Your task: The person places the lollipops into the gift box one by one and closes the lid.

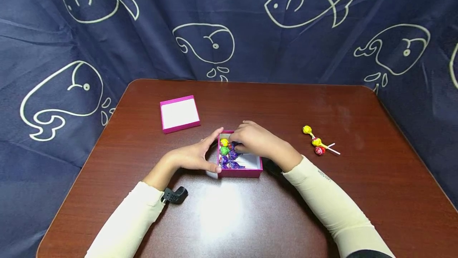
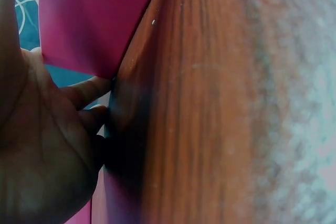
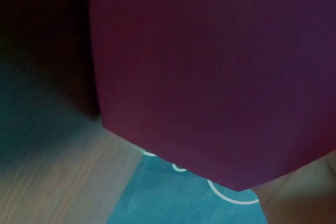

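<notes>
A pink box (image 1: 239,173) with a white inside holds several lollipops, yellow, green and purple, along its left part. My left hand (image 1: 191,155) spreads along the box's left side, thumb at the near corner and straight forefinger at the far one. In the left wrist view its palm (image 2: 47,145) is beside the pink wall. My right hand (image 1: 255,138) reaches in over the far side, thumb and fingers bent round a purple lollipop (image 1: 232,145) that they partly hide. The right wrist view is mostly filled by the box's outer wall (image 3: 210,77).
A pink lid (image 1: 180,113), white inside facing up, lies at the back left of the brown table (image 1: 279,103). Two yellow-wrapped lollipops (image 1: 307,129) and a red one (image 1: 320,150) lie to the right. A dark blue cloth (image 1: 250,59) with fish and whale outlines hangs behind.
</notes>
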A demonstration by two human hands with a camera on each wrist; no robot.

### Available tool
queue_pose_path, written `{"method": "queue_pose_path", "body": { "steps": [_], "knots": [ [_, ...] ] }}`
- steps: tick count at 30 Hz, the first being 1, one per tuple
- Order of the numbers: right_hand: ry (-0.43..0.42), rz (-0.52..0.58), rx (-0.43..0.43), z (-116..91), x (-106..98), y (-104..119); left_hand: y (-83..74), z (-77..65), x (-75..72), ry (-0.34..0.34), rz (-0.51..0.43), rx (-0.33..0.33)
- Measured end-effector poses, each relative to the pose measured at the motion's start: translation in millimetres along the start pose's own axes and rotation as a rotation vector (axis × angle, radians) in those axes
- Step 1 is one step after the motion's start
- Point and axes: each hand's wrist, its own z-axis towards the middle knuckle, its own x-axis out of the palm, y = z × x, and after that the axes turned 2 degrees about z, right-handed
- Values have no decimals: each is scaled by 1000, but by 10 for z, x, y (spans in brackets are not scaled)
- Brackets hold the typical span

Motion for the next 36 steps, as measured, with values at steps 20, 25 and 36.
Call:
{"method": "queue_pose_path", "body": {
  "steps": [20,25,36],
  "knots": [
    [-155,156,16,-334,-235,-106,-24,9,8,4,10,-11],
    [-226,202,89,-580,-407,-214,-40,-6,1,-4,7,-6],
    [-312,201,257,-1112,-552,-472,-29,-1,5,-3,-6,-13]
  ]
}}
